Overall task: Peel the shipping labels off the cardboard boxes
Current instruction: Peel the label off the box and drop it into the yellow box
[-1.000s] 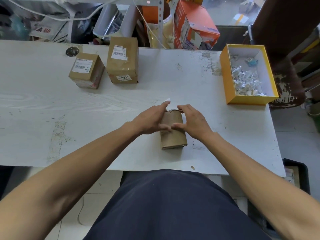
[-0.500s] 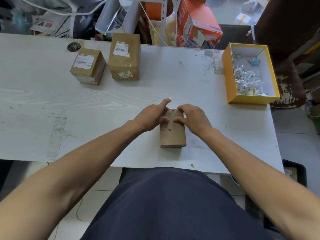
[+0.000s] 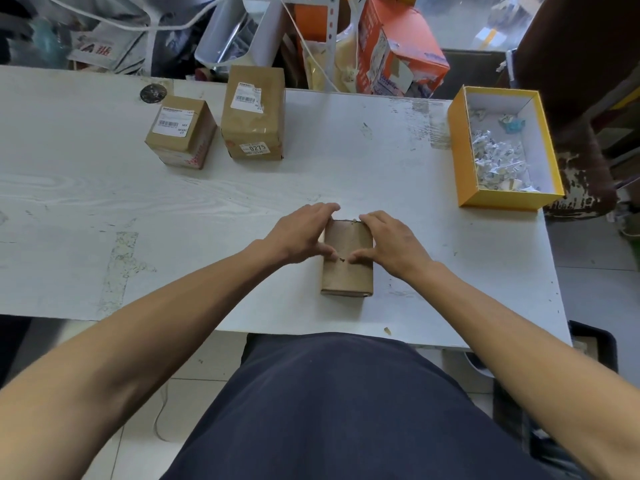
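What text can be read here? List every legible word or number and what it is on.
"0275": white sticker on the taller brown cardboard box.
Barcode shipping labels on that box and on the smaller brown cardboard box: too small to read.
Print on the orange carton: blurred.

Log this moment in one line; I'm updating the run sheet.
stage: label peeling | left hand and right hand: both holding near box | top: bare | far boxes: labelled | scraps: yellow tray
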The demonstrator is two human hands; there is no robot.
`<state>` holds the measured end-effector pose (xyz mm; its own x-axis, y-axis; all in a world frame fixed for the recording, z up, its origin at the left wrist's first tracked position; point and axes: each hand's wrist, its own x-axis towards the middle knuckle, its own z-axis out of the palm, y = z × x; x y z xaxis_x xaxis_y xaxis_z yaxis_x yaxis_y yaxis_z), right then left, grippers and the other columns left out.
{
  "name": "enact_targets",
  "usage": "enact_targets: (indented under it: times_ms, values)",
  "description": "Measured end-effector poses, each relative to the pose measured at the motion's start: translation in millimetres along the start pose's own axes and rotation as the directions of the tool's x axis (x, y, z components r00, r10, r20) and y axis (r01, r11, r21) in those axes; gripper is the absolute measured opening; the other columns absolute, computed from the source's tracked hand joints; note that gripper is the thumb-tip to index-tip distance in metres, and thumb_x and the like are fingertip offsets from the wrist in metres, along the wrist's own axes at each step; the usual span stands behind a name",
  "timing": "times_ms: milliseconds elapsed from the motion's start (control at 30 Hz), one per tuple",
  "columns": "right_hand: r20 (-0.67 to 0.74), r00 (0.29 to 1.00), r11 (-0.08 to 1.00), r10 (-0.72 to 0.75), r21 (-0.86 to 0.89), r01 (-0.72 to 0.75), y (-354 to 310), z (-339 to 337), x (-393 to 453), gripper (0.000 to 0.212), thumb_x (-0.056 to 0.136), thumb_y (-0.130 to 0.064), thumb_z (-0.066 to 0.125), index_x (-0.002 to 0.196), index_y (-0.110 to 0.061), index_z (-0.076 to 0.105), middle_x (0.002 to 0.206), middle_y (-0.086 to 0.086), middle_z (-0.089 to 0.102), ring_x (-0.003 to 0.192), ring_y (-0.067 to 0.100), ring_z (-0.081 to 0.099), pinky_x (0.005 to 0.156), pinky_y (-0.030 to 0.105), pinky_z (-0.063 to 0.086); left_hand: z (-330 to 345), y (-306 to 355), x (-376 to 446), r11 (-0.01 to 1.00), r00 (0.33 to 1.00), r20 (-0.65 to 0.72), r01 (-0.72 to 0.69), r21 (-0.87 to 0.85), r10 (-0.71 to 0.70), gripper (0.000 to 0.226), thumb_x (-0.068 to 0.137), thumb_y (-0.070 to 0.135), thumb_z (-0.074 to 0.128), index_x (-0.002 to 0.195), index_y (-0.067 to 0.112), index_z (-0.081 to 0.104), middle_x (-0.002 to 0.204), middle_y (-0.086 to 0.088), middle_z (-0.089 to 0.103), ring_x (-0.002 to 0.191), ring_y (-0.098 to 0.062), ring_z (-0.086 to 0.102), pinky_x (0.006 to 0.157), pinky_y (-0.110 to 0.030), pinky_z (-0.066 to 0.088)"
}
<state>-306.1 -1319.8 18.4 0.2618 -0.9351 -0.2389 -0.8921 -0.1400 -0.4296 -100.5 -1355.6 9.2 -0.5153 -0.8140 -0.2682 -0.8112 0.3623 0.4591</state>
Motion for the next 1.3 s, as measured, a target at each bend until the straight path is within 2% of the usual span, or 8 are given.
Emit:
enact_targets:
  times_ms: [133,300,467,633,833,1000,1167,1300]
  values:
    - [-0.085,0.996,1.000,0.024,-0.008,-0.025,-1,-8,14,0.043,0.087,-0.039,0.068,0.112,-0.005,0.065,0.106,0.010,0.066,0.098,0.027,0.060,0.084,0.035,0.047,-5,0,18,0.997,0.998,-0.044,0.051,-0.059,-0.053,0.064,0.080,0.044,0.077,0.133,0.023,0.050,0.116,0.000,0.068,0.105,-0.022,0.061,0.084,-0.039,0.051]
    - [-0.146,0.985,0.995,0.091,0.041,-0.086,3,-16,35,0.031,0.092,-0.020,0.061,0.120,-0.006,0.065,0.111,0.012,0.068,0.103,0.026,0.060,0.085,0.030,0.044,-12,-7,24,0.991,0.995,-0.024,0.091,-0.093,-0.093,0.039,0.090,0.041,0.068,0.124,0.025,0.058,0.098,0.002,0.071,0.086,-0.017,0.057,0.081,-0.037,0.051]
    - [-0.078,0.992,0.995,0.102,0.015,-0.101,3,-28,52,0.016,0.091,-0.014,0.060,0.101,-0.010,0.072,0.101,0.007,0.070,0.095,0.024,0.062,0.080,0.030,0.048,-18,-9,30,0.997,0.991,-0.108,0.071,-0.033,-0.074,0.027,0.088,0.040,0.070,0.112,0.025,0.067,0.097,0.003,0.059,0.088,-0.017,0.054,0.076,-0.033,0.046]
    - [-0.046,0.996,0.995,0.075,0.070,-0.072,-15,-44,64,0.014,0.091,-0.015,0.060,0.095,-0.012,0.074,0.094,0.004,0.069,0.087,0.019,0.061,0.075,0.030,0.051,-32,6,44,0.996,0.976,-0.205,0.067,-0.059,-0.077,0.028,0.083,0.033,0.077,0.108,0.023,0.070,0.103,0.003,0.059,0.090,-0.015,0.056,0.080,-0.035,0.051]
    - [-0.069,0.997,0.999,0.039,0.016,-0.038,-31,-61,74,0.019,0.093,-0.017,0.054,0.094,-0.015,0.073,0.098,0.010,0.069,0.081,0.022,0.060,0.058,0.024,0.045,-51,13,55,0.995,0.958,-0.267,0.101,-0.028,-0.104,0.008,0.084,0.021,0.076,0.091,0.019,0.074,0.103,-0.003,0.060,0.095,-0.021,0.057,0.076,-0.036,0.052]
    - [-0.061,0.998,0.999,0.016,-0.043,-0.019,-36,-69,78,0.016,0.093,-0.017,0.056,0.094,-0.016,0.072,0.103,0.013,0.069,0.085,0.026,0.062,0.066,0.033,0.056,-58,16,57,0.991,0.967,-0.222,0.132,0.007,-0.127,0.005,0.089,0.017,0.066,0.092,0.017,0.071,0.100,-0.006,0.071,0.094,-0.026,0.064,0.075,-0.040,0.055]
    - [-0.051,0.998,0.987,-0.022,-0.157,0.014,-34,-71,81,0.014,0.090,-0.019,0.063,0.099,-0.020,0.074,0.100,0.007,0.064,0.089,0.024,0.058,0.071,0.031,0.048,-60,19,56,0.992,0.974,-0.200,0.118,0.030,-0.110,0.012,0.090,0.014,0.064,0.101,0.016,0.067,0.100,-0.008,0.072,0.090,-0.029,0.064,0.075,-0.043,0.056]
    - [0.013,1.000,0.993,0.020,-0.114,-0.019,-33,-64,80,0.009,0.089,-0.017,0.064,0.089,-0.021,0.072,0.094,0.005,0.069,0.080,0.022,0.062,0.069,0.034,0.052,-58,22,55,0.990,0.964,-0.235,0.108,-0.088,-0.126,0.023,0.087,0.010,0.068,0.103,0.015,0.053,0.091,-0.006,0.070,0.085,-0.029,0.064,0.074,-0.046,0.056]
